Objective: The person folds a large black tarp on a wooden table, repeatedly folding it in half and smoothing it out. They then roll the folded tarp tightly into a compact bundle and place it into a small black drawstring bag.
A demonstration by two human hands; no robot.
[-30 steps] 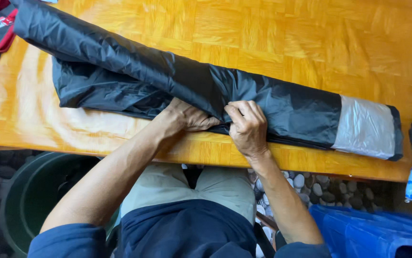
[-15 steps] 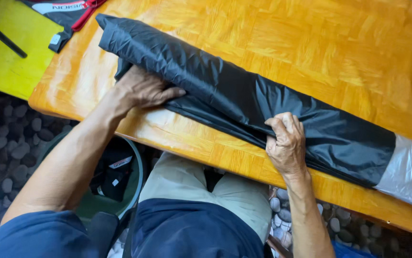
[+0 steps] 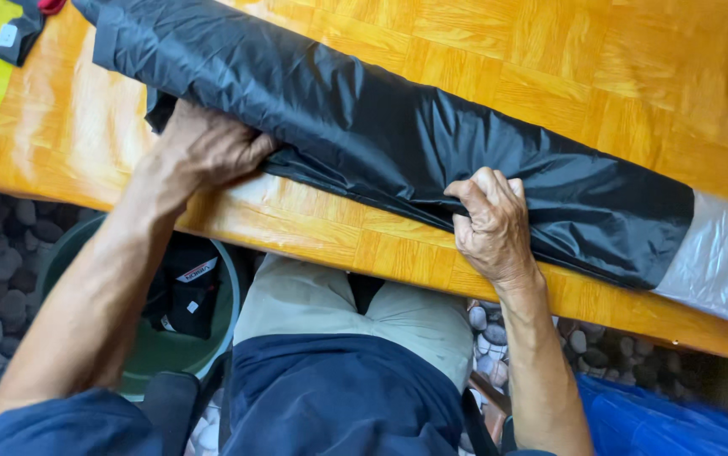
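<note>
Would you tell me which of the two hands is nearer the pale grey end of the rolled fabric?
The right hand: it grips the black roll close to the pale grey end; the left hand presses far from it.

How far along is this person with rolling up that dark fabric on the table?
Most of the dark fabric already lies in a long roll across the wooden table. Both hands work its near edge: the left hand presses it flat, the right hand grips a fold. A loose flap under the roll remains, and the pale end sticks out.
</note>
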